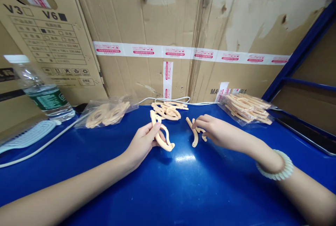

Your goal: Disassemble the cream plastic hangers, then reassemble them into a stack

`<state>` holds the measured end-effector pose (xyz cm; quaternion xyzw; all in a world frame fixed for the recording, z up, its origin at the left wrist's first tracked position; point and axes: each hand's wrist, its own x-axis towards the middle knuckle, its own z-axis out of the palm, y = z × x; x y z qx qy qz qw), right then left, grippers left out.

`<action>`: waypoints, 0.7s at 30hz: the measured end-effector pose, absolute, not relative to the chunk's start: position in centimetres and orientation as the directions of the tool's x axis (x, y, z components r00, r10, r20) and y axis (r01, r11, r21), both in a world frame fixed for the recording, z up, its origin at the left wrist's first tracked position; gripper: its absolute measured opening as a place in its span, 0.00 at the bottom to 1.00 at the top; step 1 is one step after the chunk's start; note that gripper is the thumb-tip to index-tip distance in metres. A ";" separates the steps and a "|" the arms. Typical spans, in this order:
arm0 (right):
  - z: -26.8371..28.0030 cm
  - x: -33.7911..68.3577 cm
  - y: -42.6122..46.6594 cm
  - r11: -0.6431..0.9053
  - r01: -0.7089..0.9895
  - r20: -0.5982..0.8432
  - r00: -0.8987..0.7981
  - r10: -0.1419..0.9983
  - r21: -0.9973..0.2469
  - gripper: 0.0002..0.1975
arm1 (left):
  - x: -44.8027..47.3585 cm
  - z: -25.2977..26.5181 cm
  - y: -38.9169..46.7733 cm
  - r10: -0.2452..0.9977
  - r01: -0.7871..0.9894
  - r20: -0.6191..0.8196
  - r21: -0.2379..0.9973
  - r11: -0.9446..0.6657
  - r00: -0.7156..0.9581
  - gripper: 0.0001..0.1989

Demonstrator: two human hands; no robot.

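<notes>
Head: narrow left grip on loop

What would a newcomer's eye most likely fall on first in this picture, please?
Probably the vivid blue tabletop across the lower half, with the left hand near its middle gripping a curved peach-coloured piece. To the right, the right hand has its fingers at similar loose pieces. Behind, tall brown cardboard is crossed by white-and-red tape.

A labelled bottle is noted at left, near a pale-blue brush; cardboard behind is crossed by printed white tape.
</notes>
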<state>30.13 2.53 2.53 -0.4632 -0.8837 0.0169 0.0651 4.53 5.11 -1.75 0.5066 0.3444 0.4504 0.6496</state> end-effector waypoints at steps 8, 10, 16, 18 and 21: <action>2.4 30.9 3.1 0.461 0.878 -0.003 -0.465 0.885 -0.130 0.11 | 4.5 -2.0 5.1 0.939 -0.222 0.024 0.973 0.056 0.342 0.14; 2.3 31.0 3.3 0.444 0.888 0.009 -0.446 0.895 -0.122 0.10 | 4.5 -2.0 5.1 0.941 -0.217 0.027 0.975 0.050 0.337 0.14; 2.4 29.8 2.7 0.548 0.818 0.136 -0.531 0.836 -0.174 0.09 | 4.4 -2.1 4.9 0.937 -0.192 0.027 0.980 0.044 0.348 0.15; 2.3 29.3 2.3 0.586 0.783 0.133 -0.571 0.810 -0.209 0.11 | 4.4 -2.1 4.9 0.941 -0.182 0.018 0.982 0.047 0.339 0.15; 1.9 29.1 2.3 0.597 0.775 0.119 -0.585 0.802 -0.209 0.10 | 4.5 -2.0 5.0 0.943 -0.185 0.011 0.981 0.054 0.334 0.14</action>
